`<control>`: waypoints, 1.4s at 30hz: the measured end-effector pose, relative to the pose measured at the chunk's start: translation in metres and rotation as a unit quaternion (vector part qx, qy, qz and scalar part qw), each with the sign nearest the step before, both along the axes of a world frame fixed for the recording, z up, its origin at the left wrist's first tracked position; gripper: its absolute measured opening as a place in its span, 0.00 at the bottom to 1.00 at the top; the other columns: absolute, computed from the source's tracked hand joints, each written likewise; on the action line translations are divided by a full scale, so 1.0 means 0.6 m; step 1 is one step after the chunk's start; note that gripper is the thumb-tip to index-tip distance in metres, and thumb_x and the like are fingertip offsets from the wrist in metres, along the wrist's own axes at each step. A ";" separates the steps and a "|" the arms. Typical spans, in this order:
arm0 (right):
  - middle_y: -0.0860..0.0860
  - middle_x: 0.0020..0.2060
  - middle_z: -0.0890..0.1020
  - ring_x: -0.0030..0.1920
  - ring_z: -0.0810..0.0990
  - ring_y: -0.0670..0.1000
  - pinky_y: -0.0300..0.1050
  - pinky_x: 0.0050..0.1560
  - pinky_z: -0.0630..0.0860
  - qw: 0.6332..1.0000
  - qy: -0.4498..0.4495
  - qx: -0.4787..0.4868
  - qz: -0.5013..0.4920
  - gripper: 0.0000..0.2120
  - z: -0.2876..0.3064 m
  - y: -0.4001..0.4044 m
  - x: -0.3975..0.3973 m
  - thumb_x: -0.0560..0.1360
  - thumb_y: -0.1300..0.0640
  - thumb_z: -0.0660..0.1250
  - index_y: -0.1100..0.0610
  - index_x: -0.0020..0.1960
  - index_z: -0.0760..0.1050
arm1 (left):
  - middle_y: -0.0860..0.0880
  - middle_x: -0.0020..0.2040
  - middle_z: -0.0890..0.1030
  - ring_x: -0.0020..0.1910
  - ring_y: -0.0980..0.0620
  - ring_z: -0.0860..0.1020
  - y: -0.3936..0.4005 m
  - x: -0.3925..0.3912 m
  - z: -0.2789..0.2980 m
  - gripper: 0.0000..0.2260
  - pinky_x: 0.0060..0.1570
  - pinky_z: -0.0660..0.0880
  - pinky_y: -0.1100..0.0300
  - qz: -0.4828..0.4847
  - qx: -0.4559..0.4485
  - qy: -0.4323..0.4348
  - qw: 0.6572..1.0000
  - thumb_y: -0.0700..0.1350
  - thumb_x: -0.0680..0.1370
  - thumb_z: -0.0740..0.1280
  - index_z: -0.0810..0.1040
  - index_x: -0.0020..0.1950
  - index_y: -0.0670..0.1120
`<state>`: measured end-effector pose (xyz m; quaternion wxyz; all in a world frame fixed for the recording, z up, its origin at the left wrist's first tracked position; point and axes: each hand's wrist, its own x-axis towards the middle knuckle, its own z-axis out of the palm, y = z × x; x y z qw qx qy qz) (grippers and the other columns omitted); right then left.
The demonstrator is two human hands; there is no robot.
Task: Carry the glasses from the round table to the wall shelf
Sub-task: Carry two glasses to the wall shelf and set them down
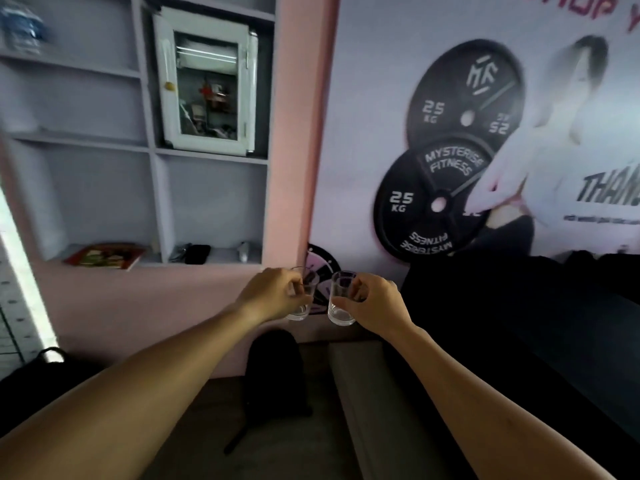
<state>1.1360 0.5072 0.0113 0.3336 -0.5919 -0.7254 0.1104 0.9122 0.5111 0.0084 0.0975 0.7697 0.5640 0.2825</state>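
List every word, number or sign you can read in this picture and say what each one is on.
"25 KG": upper weight plate printed on the wall poster, and again upside down on its right.
"MYSTERISE FITNESS": lower weight plate, top and, upside down, bottom.
"25 KG": lower weight plate, left side.
"THAN": poster, cut off at the right edge.
Pink letters along the poster's top edge: cut off, unreadable.
Small line under "THAN": too blurred.
Book on the shelf: too blurred.

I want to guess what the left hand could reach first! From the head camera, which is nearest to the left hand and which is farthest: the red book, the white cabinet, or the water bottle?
From the left hand:
1. Red book, lying on the bottom shelf, up and to the left.
2. White cabinet, higher, in the shelf's right column.
3. Water bottle, blurred, on the top-left shelf.
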 end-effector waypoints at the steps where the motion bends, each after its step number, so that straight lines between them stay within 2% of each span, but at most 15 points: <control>1: 0.46 0.33 0.81 0.36 0.79 0.50 0.48 0.39 0.78 1.000 0.000 0.000 0.011 0.18 0.006 0.036 -0.011 0.65 0.41 0.78 0.50 0.35 0.73 | 0.54 0.38 0.80 0.39 0.53 0.78 0.031 -0.009 0.004 0.11 0.36 0.72 0.58 0.010 -0.003 0.000 1.000 0.57 0.72 0.73 0.77 0.37 0.52; 7: 0.47 0.34 0.82 0.36 0.79 0.51 0.47 0.39 0.78 0.997 0.003 0.005 0.076 0.16 0.037 0.209 -0.081 0.67 0.44 0.79 0.53 0.40 0.77 | 0.54 0.40 0.81 0.40 0.55 0.77 0.168 -0.066 0.025 0.11 0.37 0.70 0.59 0.063 0.014 -0.021 0.998 0.58 0.72 0.72 0.77 0.37 0.53; 11: 0.47 0.34 0.82 0.36 0.80 0.50 0.49 0.41 0.81 0.994 0.018 0.004 0.103 0.16 0.030 0.299 -0.149 0.65 0.42 0.79 0.48 0.36 0.74 | 0.53 0.41 0.82 0.42 0.53 0.79 0.236 -0.131 0.032 0.12 0.40 0.76 0.57 0.106 0.026 -0.015 0.994 0.59 0.71 0.72 0.80 0.40 0.51; 15: 0.48 0.36 0.83 0.40 0.81 0.52 0.50 0.43 0.81 0.992 0.030 0.000 0.125 0.16 0.028 0.368 -0.236 0.66 0.42 0.79 0.48 0.37 0.75 | 0.54 0.40 0.81 0.40 0.54 0.78 0.288 -0.209 0.040 0.11 0.38 0.73 0.60 0.125 0.030 -0.018 0.992 0.59 0.72 0.72 0.80 0.41 0.52; 19: 0.48 0.37 0.82 0.41 0.81 0.52 0.46 0.41 0.77 0.987 0.034 0.004 0.156 0.15 0.034 0.426 -0.341 0.67 0.44 0.79 0.51 0.39 0.75 | 0.54 0.37 0.82 0.37 0.54 0.79 0.340 -0.308 0.050 0.12 0.39 0.78 0.56 0.148 0.034 -0.019 0.988 0.60 0.71 0.71 0.79 0.41 0.53; 22: 0.48 0.36 0.81 0.38 0.79 0.51 0.44 0.36 0.74 0.984 0.039 0.017 0.175 0.15 0.047 0.472 -0.425 0.67 0.44 0.79 0.51 0.38 0.76 | 0.53 0.41 0.83 0.41 0.53 0.80 0.373 -0.387 0.064 0.11 0.43 0.79 0.56 0.161 0.042 -0.022 0.986 0.58 0.71 0.72 0.79 0.42 0.52; 25: 0.49 0.36 0.82 0.37 0.79 0.51 0.48 0.38 0.78 0.981 0.044 0.036 0.184 0.16 0.066 0.522 -0.512 0.65 0.43 0.79 0.50 0.38 0.76 | 0.55 0.42 0.81 0.44 0.54 0.79 0.408 -0.473 0.083 0.10 0.46 0.78 0.56 0.166 0.052 -0.024 0.984 0.59 0.71 0.72 0.78 0.42 0.54; 28: 0.48 0.37 0.83 0.39 0.80 0.52 0.48 0.40 0.79 0.979 0.045 0.049 0.192 0.16 0.093 0.567 -0.604 0.65 0.42 0.79 0.51 0.39 0.77 | 0.56 0.41 0.80 0.44 0.54 0.78 0.440 -0.563 0.109 0.10 0.46 0.77 0.57 0.183 0.049 -0.018 0.982 0.58 0.71 0.73 0.79 0.42 0.53; 30: 0.49 0.37 0.83 0.39 0.81 0.52 0.47 0.40 0.78 0.976 0.058 0.060 0.200 0.16 0.114 0.590 -0.660 0.65 0.43 0.80 0.51 0.39 0.77 | 0.55 0.42 0.80 0.45 0.53 0.79 0.457 -0.616 0.129 0.10 0.45 0.77 0.57 0.196 0.061 -0.009 0.979 0.58 0.71 0.73 0.79 0.43 0.53; 35: 0.48 0.38 0.82 0.40 0.80 0.51 0.49 0.41 0.79 0.966 0.077 0.069 0.235 0.16 0.160 0.642 -0.798 0.66 0.42 0.79 0.50 0.40 0.76 | 0.60 0.36 0.77 0.39 0.59 0.75 0.495 -0.740 0.172 0.09 0.36 0.68 0.63 0.223 0.096 -0.016 0.970 0.56 0.72 0.73 0.78 0.40 0.53; 38: 0.46 0.38 0.81 0.40 0.80 0.50 0.51 0.42 0.81 0.956 0.087 0.088 0.266 0.16 0.186 0.669 -0.885 0.66 0.42 0.79 0.50 0.39 0.76 | 0.60 0.37 0.77 0.39 0.60 0.76 0.519 -0.815 0.192 0.09 0.37 0.71 0.61 0.250 0.110 -0.016 0.962 0.57 0.71 0.73 0.77 0.40 0.54; 42: 0.46 0.38 0.80 0.39 0.79 0.49 0.48 0.40 0.80 0.939 0.102 0.125 0.302 0.16 0.220 0.700 -0.993 0.68 0.43 0.79 0.52 0.42 0.76 | 0.55 0.39 0.81 0.41 0.54 0.79 0.543 -0.908 0.214 0.10 0.39 0.74 0.59 0.287 0.136 -0.026 0.948 0.57 0.72 0.73 0.76 0.40 0.54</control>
